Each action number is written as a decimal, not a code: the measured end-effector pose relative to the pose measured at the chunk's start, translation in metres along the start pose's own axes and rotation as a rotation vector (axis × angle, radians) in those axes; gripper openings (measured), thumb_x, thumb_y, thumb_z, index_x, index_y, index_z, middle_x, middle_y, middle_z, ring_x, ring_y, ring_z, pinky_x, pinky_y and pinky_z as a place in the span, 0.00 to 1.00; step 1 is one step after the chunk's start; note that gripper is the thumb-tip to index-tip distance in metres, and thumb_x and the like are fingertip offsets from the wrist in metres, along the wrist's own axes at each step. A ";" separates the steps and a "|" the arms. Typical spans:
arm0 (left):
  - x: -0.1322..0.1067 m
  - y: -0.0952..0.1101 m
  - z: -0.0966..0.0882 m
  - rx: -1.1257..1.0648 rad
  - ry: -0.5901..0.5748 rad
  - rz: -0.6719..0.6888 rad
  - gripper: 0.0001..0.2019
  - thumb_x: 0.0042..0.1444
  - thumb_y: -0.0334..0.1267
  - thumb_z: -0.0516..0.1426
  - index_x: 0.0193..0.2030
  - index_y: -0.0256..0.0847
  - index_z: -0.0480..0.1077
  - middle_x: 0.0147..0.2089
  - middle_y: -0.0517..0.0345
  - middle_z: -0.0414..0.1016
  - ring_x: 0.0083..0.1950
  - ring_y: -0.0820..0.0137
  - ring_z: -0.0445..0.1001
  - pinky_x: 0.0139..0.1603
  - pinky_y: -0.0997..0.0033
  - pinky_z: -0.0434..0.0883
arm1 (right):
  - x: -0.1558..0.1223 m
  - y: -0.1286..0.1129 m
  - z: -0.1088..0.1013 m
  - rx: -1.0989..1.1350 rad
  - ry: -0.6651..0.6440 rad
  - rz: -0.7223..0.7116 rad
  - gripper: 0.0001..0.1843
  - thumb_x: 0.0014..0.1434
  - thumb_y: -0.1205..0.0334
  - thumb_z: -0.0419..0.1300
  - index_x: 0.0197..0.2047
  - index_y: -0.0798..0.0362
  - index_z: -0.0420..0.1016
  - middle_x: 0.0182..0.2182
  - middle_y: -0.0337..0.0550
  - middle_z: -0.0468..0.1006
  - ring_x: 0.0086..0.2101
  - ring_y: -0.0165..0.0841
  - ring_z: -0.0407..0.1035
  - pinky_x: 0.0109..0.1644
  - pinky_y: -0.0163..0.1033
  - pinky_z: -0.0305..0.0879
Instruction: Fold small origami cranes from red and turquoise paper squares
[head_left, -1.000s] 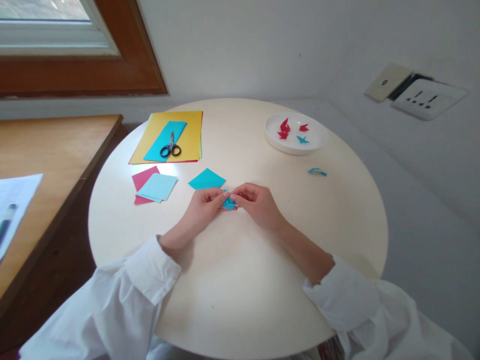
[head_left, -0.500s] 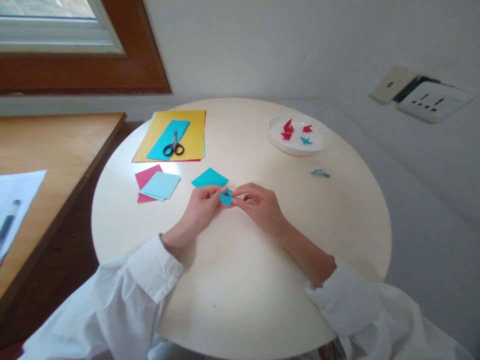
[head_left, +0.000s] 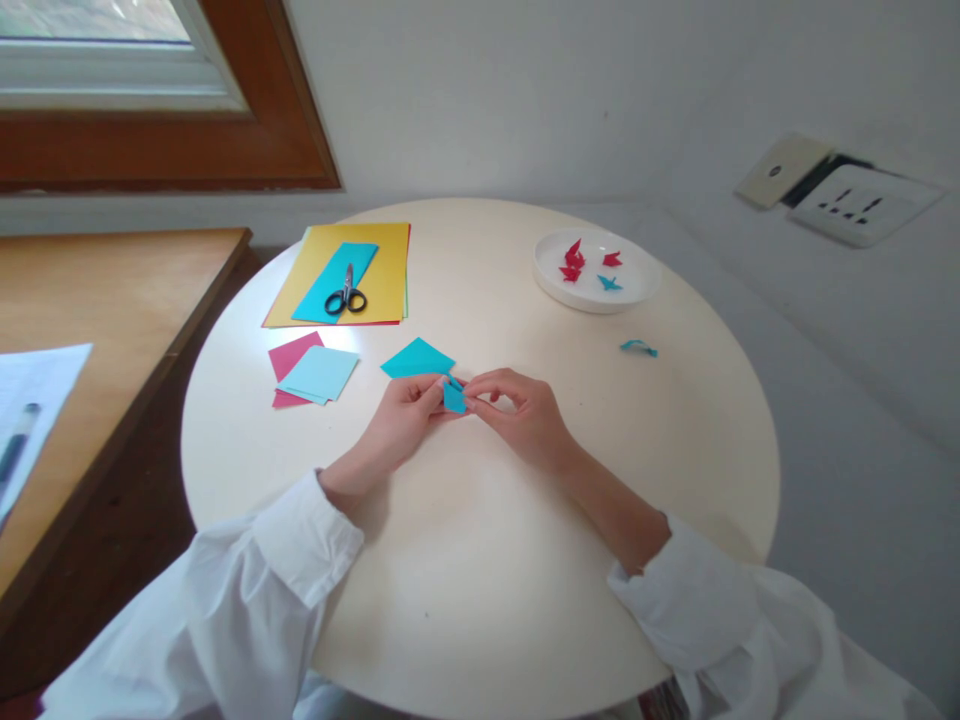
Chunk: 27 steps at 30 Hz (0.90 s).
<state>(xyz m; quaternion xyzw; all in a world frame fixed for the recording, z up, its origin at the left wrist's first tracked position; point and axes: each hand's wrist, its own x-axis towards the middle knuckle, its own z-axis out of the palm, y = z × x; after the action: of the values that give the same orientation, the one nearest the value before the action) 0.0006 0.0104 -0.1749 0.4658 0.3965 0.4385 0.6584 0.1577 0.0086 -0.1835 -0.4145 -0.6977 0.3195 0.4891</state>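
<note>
Between my two hands is a small folded piece of blue origami paper. My left hand pinches its left side, thumb on top. From the other side, my right hand grips the right edge between thumb and fingertips. Part of the paper is hidden behind the fingers. Just beyond my left hand lies a blue paper square, turned cornerwise. To the left rest light blue paper squares on top of pink paper squares.
Black-handled scissors lie on a blue paper strip over yellow sheets. A white dish holds several red and blue folded paper figures. Near it curls a blue paper scrap. A wooden desk stands left.
The folded blue paper has turned slightly between my fingers, showing a squarer face. Both hands stay almost in place, and the whole view shifts a little.
</note>
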 end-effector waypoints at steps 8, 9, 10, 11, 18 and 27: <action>-0.001 0.001 0.001 -0.046 0.004 -0.026 0.18 0.47 0.51 0.62 0.25 0.36 0.72 0.31 0.53 0.76 0.37 0.67 0.74 0.45 0.64 0.72 | 0.002 0.003 -0.001 -0.080 -0.006 -0.069 0.04 0.50 0.69 0.61 0.28 0.51 0.76 0.31 0.41 0.82 0.32 0.31 0.74 0.33 0.35 0.68; -0.001 0.001 0.001 -0.056 0.009 -0.028 0.18 0.47 0.52 0.61 0.25 0.36 0.72 0.30 0.54 0.76 0.37 0.67 0.74 0.44 0.64 0.72 | 0.002 0.003 -0.001 -0.083 -0.008 -0.075 0.05 0.50 0.70 0.61 0.28 0.51 0.76 0.31 0.41 0.82 0.32 0.31 0.74 0.33 0.35 0.68; -0.001 0.000 0.001 -0.059 0.013 -0.027 0.19 0.48 0.53 0.61 0.25 0.36 0.72 0.30 0.54 0.75 0.36 0.68 0.74 0.43 0.65 0.72 | 0.002 0.003 -0.001 -0.084 -0.011 -0.079 0.05 0.50 0.70 0.61 0.28 0.51 0.76 0.31 0.41 0.82 0.32 0.31 0.74 0.33 0.35 0.68; -0.001 0.000 0.000 -0.051 0.014 -0.022 0.20 0.48 0.54 0.60 0.25 0.36 0.72 0.30 0.54 0.75 0.36 0.68 0.74 0.42 0.66 0.72 | 0.002 0.003 -0.001 -0.084 -0.013 -0.082 0.05 0.50 0.70 0.60 0.28 0.51 0.76 0.31 0.41 0.82 0.32 0.31 0.74 0.33 0.35 0.68; -0.001 -0.002 -0.002 0.201 0.071 0.029 0.16 0.43 0.49 0.65 0.24 0.38 0.71 0.20 0.62 0.67 0.24 0.74 0.66 0.25 0.74 0.64 | 0.001 0.001 -0.001 -0.111 -0.018 -0.133 0.06 0.51 0.71 0.59 0.28 0.51 0.75 0.30 0.41 0.81 0.32 0.31 0.73 0.33 0.35 0.67; 0.000 -0.001 -0.001 0.096 0.129 0.054 0.12 0.45 0.44 0.64 0.25 0.37 0.73 0.25 0.62 0.70 0.28 0.76 0.66 0.30 0.74 0.63 | 0.001 0.004 0.005 -0.063 0.075 0.069 0.03 0.50 0.63 0.62 0.30 0.52 0.73 0.29 0.40 0.79 0.31 0.30 0.72 0.32 0.35 0.66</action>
<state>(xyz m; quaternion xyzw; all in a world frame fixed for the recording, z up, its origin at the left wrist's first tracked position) -0.0006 0.0102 -0.1758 0.4780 0.4460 0.4657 0.5964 0.1535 0.0107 -0.1882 -0.4651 -0.6741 0.2983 0.4902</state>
